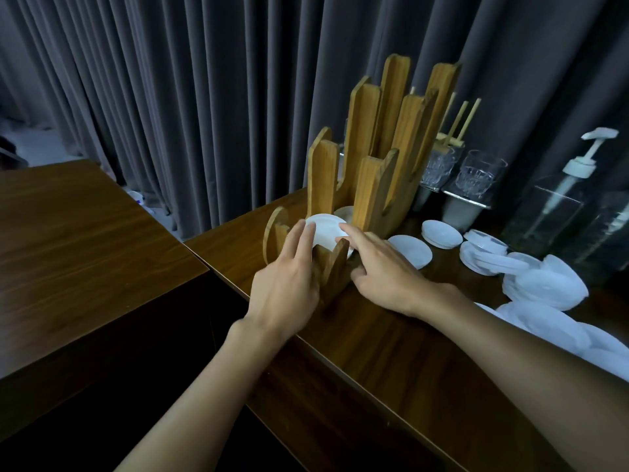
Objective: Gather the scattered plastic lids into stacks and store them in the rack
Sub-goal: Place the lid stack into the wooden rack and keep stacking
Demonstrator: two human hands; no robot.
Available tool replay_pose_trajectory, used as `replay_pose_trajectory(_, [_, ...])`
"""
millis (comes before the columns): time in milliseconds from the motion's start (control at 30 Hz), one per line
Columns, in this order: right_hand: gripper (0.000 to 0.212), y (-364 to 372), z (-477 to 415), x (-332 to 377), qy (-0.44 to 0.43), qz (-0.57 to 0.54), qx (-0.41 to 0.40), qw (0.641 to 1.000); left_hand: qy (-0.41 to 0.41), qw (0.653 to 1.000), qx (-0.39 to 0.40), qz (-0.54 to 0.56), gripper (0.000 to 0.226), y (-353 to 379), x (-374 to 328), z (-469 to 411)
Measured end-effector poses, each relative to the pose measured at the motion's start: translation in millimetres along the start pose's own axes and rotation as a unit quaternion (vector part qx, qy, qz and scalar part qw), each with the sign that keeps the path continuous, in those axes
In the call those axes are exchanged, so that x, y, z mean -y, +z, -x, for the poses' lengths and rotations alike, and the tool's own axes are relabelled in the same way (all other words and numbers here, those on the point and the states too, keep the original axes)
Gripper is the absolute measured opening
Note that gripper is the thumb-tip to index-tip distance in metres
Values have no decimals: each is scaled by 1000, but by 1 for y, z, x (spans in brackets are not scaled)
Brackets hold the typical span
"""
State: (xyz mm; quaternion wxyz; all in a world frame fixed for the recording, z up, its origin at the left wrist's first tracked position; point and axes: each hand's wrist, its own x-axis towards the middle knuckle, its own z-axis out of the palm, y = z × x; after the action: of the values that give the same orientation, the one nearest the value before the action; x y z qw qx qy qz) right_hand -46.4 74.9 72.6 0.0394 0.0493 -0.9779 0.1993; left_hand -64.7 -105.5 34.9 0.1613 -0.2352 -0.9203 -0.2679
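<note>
A tall wooden rack (371, 158) with stepped slots stands on the dark wooden counter (391, 338). A white plastic lid (325, 233) lies in its lowest front slot. My left hand (289, 281) reaches in from the left, its straight fingers touching the lid's left edge. My right hand (381, 267) comes from the right, the index finger resting on the lid's right side. More white lids are scattered to the right: one flat lid (410, 250), a small stack (441, 234), a loose pile (544, 281) and more lids at the counter's edge (561, 335).
Two clear glasses (476, 177) stand on a small stand behind the lids, beside a clear pump bottle (558, 202). A grey curtain (204, 97) hangs behind. A second wooden table (75, 247) lies to the left, separated by a dark gap.
</note>
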Motion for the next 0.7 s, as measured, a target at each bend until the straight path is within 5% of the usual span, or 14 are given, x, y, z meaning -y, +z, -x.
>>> replay_pose_trajectory(167, [81, -1, 2, -3, 1, -3, 27, 1000, 9, 994, 33, -107, 71, -3, -2, -14])
replay_pose_trajectory(367, [72, -5, 13, -11, -27, -71, -47, 996, -21, 995, -20, 99, 67, -6, -9, -2])
replay_pose_trajectory(533, [67, -11, 29, -34, -11, -71, -80, 994, -12, 963, -126, 240, 35, -13, -36, 19])
replay_pose_trajectory(700, [56, -16, 43, -60, 52, 17, -73, 996, 56, 951, -68, 297, 20, -3, -78, 31])
